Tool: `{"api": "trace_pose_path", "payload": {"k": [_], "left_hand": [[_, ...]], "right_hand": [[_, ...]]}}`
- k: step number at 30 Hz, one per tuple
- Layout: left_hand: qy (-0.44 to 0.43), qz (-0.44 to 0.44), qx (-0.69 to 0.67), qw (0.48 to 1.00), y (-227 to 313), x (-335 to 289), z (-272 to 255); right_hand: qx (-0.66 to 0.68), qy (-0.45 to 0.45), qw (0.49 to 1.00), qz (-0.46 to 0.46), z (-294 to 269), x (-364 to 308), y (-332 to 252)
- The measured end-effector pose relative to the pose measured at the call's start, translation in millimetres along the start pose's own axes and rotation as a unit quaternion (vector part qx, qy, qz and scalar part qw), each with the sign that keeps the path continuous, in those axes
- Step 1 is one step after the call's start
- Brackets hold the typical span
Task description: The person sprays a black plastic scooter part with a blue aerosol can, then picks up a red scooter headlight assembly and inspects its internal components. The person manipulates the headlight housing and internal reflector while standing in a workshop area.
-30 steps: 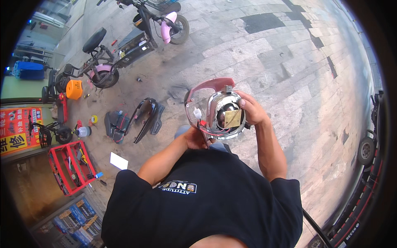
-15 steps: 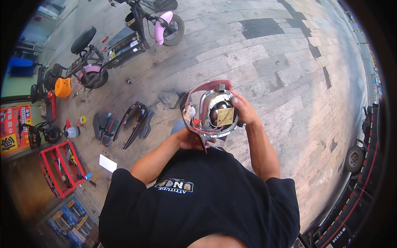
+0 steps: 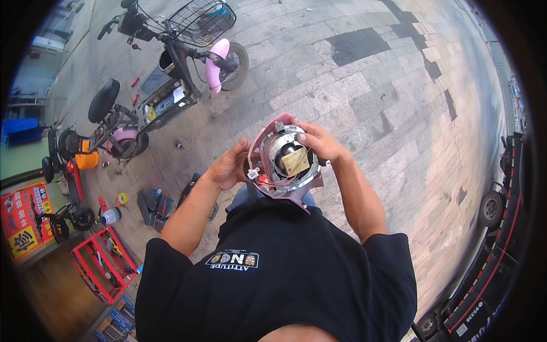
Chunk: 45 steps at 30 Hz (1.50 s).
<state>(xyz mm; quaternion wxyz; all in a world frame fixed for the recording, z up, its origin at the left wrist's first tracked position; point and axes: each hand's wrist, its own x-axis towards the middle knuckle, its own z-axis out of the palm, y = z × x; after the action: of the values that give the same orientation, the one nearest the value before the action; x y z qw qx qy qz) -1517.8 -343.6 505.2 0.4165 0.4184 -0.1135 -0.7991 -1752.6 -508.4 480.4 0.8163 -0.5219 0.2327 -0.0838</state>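
Observation:
A headlight (image 3: 289,162) in a dull pink shell faces me with its back side, held in front of my chest. Its round metal-rimmed housing shows a dark dome with a square tan plate on it. Thin red wires run along the lower rim to a small white connector (image 3: 253,174) at the left. My right hand (image 3: 321,141) grips the upper right of the housing, thumb on the rim. My left hand (image 3: 229,165) is beside the shell's left edge with fingers apart; whether it touches the shell is hard to make out.
A partly stripped scooter (image 3: 165,85) with pink fenders stands at upper left on the paved ground. Dark plastic panels (image 3: 155,206) lie left of me, near a red toolbox (image 3: 105,265). An orange container (image 3: 87,156) sits farther left. A dark truck (image 3: 496,239) borders the right side.
My left hand has moved from beneath the headlight up to its left side. The headlight has shifted slightly left and tilted, still in my right hand. The view has turned a little.

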Motion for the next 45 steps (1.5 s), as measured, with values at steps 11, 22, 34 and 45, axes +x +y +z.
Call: {"api": "trace_pose_path", "payload": {"k": [11, 22, 34, 45], "left_hand": [[-0.035, -0.006, 0.037, 0.999, 102.3, 65.7, -5.6], [0.141, 0.258, -0.122, 0.948, 107.0, 173.7, 26.7], [0.132, 0.392, -0.127, 0.901, 123.6, 246.8, 72.8], [0.098, 0.412, -0.145, 0.894, 139.1, 249.4, 68.0]], "right_hand": [[-0.224, -0.037, 0.973, -0.05, -67.4, 70.5, -84.9], [0.053, 0.24, 0.964, -0.101, -188.6, 84.8, -147.1], [-0.135, 0.152, 0.978, -0.044, -236.8, 139.8, -176.5], [-0.368, 0.158, 0.916, -0.029, -219.1, 163.5, -212.2]]}}
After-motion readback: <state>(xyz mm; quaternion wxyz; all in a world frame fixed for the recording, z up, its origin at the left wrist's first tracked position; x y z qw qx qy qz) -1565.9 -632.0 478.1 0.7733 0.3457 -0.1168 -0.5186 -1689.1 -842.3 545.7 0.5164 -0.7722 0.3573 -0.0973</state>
